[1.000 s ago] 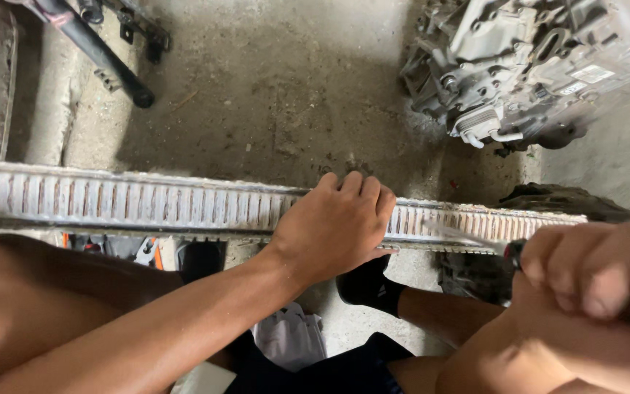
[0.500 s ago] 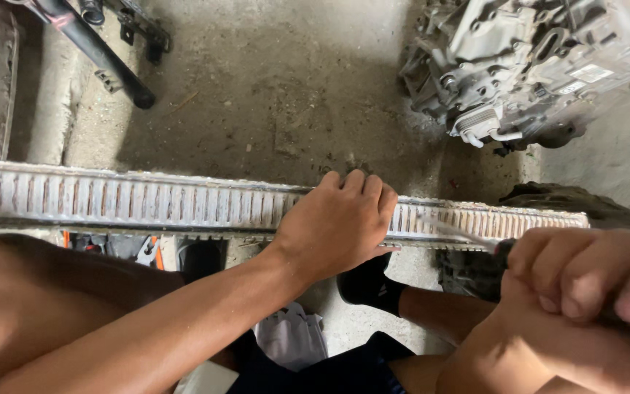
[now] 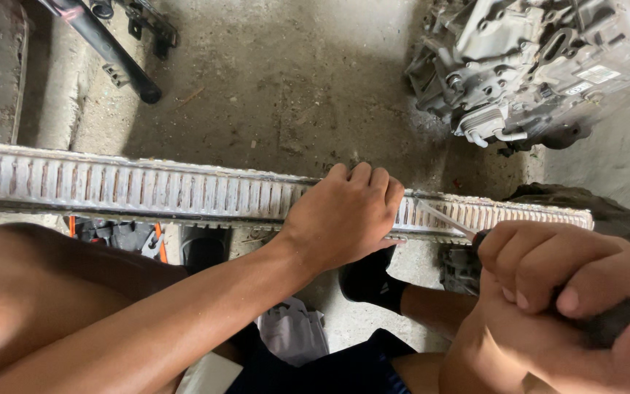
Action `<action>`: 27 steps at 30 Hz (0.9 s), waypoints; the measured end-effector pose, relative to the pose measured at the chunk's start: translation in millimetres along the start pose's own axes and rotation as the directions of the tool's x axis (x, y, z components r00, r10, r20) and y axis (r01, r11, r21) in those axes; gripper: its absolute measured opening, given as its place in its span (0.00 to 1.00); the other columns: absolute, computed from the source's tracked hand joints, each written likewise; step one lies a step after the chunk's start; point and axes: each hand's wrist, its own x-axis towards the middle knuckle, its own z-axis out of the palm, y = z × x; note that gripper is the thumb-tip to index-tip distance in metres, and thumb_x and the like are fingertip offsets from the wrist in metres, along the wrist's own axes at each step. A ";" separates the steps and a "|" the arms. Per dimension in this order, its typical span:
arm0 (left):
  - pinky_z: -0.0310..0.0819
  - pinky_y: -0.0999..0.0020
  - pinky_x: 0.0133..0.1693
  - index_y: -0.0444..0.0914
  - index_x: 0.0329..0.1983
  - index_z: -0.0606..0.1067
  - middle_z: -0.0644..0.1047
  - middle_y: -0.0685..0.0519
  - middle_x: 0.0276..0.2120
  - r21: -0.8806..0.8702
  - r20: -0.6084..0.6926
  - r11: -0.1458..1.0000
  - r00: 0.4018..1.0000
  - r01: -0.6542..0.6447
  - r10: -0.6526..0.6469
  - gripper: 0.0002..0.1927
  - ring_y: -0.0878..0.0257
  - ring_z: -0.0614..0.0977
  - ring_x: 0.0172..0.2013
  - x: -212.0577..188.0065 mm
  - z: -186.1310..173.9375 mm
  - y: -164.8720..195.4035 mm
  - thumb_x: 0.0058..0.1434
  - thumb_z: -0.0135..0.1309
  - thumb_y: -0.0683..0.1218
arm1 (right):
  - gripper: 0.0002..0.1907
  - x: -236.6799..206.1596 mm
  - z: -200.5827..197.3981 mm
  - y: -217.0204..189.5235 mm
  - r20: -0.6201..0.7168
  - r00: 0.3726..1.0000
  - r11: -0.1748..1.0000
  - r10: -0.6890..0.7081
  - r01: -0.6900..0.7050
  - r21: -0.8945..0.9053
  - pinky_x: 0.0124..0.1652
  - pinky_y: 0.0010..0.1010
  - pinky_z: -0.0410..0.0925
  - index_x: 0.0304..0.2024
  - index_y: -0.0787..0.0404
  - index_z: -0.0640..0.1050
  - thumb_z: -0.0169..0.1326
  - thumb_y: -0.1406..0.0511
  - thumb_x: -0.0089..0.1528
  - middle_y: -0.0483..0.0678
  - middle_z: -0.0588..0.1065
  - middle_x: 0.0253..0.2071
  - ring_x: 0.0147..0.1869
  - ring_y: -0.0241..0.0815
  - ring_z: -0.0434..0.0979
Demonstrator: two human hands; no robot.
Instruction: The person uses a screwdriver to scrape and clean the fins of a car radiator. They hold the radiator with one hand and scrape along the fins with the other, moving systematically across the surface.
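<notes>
The left hand (image 3: 344,215) was curled tight over the long ribbed metal strip (image 3: 147,190), its grip closed on the strip's far edge. The right hand (image 3: 570,292) was shut around a dark tool handle (image 3: 621,321), and the thin metal tip (image 3: 442,219) touched the strip just right of the left hand. The strip ran left to right above a rough grey concrete floor (image 3: 293,95). A bumpy grey engine part (image 3: 541,58) sat far right.

My one head camera looks steeply down, close over the finned metal strip (image 3: 147,191), with concrete floor (image 3: 293,95) filling the frame beyond it
</notes>
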 end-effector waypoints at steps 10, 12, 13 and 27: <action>0.75 0.63 0.29 0.31 0.43 0.76 0.78 0.47 0.30 -0.010 -0.055 1.000 0.998 0.013 -0.013 0.38 0.58 0.79 0.31 4.2 7.6 0.4 0.55 0.56 0.72 | 0.17 3.8 13.7 -6.8 0.150 0.987 0.997 0.052 -0.042 -0.068 0.25 0.33 0.52 0.34 0.59 0.65 0.56 0.58 0.68 0.49 0.63 0.19 0.19 0.39 0.56; 0.76 0.63 0.29 0.31 0.43 0.77 0.78 0.47 0.30 -0.011 -0.064 1.000 0.998 0.024 -0.025 0.38 0.57 0.80 0.31 6.1 9.4 0.0 0.54 0.57 0.72 | 0.19 0.1 16.8 -8.7 0.040 0.999 0.999 0.020 -0.018 -0.039 0.24 0.33 0.50 0.31 0.61 0.66 0.53 0.56 0.69 0.49 0.63 0.17 0.18 0.39 0.54; 0.76 0.62 0.30 0.32 0.43 0.77 0.79 0.48 0.30 -0.023 -0.074 0.999 0.997 0.029 -0.031 0.38 0.57 0.80 0.32 6.0 10.2 0.8 0.52 0.58 0.72 | 0.20 -1.7 17.9 -9.4 0.015 1.000 1.000 0.005 -0.005 -0.013 0.24 0.34 0.50 0.30 0.61 0.66 0.52 0.55 0.69 0.49 0.62 0.16 0.17 0.39 0.53; 0.75 0.63 0.27 0.33 0.39 0.78 0.79 0.48 0.29 -0.013 -0.171 0.999 0.984 0.039 -0.041 0.36 0.57 0.80 0.30 16.1 15.2 -6.7 0.49 0.60 0.71 | 0.18 -27.3 -27.7 -0.8 -0.002 0.998 0.997 -0.057 0.057 -0.047 0.23 0.38 0.53 0.36 0.53 0.68 0.45 0.48 0.70 0.46 0.62 0.16 0.15 0.37 0.53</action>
